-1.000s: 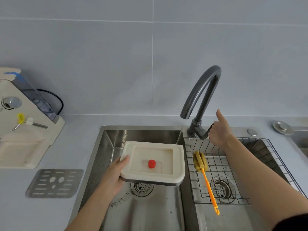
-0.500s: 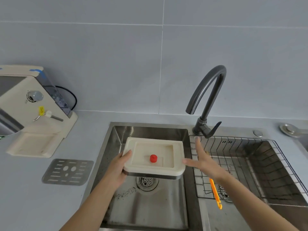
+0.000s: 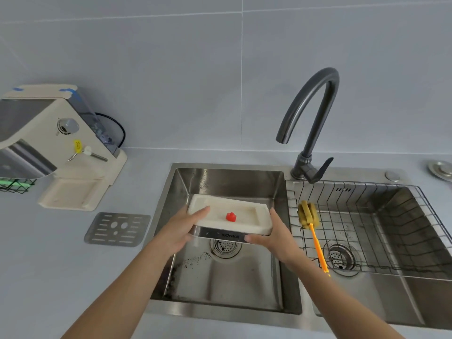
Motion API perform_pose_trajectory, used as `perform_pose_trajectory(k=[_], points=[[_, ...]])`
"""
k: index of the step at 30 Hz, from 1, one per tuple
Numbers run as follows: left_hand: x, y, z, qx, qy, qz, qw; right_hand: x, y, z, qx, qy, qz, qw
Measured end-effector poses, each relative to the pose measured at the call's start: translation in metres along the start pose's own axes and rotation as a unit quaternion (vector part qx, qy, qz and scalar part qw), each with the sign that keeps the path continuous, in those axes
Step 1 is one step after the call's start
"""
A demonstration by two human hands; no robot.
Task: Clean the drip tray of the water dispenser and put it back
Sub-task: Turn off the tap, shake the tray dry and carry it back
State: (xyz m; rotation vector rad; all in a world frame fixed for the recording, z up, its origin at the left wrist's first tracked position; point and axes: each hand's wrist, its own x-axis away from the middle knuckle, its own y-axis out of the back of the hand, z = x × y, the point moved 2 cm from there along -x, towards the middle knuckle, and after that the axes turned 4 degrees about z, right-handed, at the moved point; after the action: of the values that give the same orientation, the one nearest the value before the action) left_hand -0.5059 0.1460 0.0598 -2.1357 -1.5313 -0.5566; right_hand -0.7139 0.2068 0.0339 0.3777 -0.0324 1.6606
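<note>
The cream drip tray (image 3: pixel 247 211), with a small red float (image 3: pixel 231 216) in its middle and a steel front strip, hangs over the left sink basin (image 3: pixel 227 277). My left hand (image 3: pixel 182 228) grips its left edge, thumb on top. My right hand (image 3: pixel 271 237) grips its right front corner. The tray tilts slightly, its right side lower. The cream water dispenser (image 3: pixel 61 143) stands on the counter at the left, its tray slot bare. The tray's metal grille (image 3: pixel 117 229) lies flat on the counter in front of the dispenser.
A dark curved faucet (image 3: pixel 310 113) rises between the two basins, no water running. A wire rack (image 3: pixel 367 223) sits in the right basin with a yellow-handled sponge brush (image 3: pixel 310 221) leaning in it. A metal drain cover (image 3: pixel 440 168) lies at the far right.
My right hand left the faucet handle, came down and left, and took hold of the tray's right corner. The tray sank lower into the left basin.
</note>
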Motion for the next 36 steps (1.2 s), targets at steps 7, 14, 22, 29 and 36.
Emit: perform_pose_trajectory(k=[7, 14, 22, 29, 36], points=[[0.0, 0.01, -0.005, -0.181, -0.005, 0.008, 0.983, -0.006, -0.008, -0.017, -0.091, -0.144, 0.044, 0.984], [-0.013, 0.009, -0.011, -0.238, 0.103, -0.027, 0.965, -0.011, -0.021, -0.026, -0.293, -0.295, 0.084, 0.906], [-0.017, -0.002, -0.023, -0.278, 0.125, -0.04, 0.952, -0.008, -0.019, -0.027, -0.361, -0.339, 0.097, 0.863], [-0.016, -0.003, -0.016, -0.272, 0.157, -0.034, 0.949, -0.004, -0.019, -0.03, -0.332, -0.35, 0.116, 0.868], [-0.014, 0.002, -0.013, -0.252, 0.153, -0.045, 0.954, -0.003, -0.019, -0.028, -0.321, -0.335, 0.123, 0.877]])
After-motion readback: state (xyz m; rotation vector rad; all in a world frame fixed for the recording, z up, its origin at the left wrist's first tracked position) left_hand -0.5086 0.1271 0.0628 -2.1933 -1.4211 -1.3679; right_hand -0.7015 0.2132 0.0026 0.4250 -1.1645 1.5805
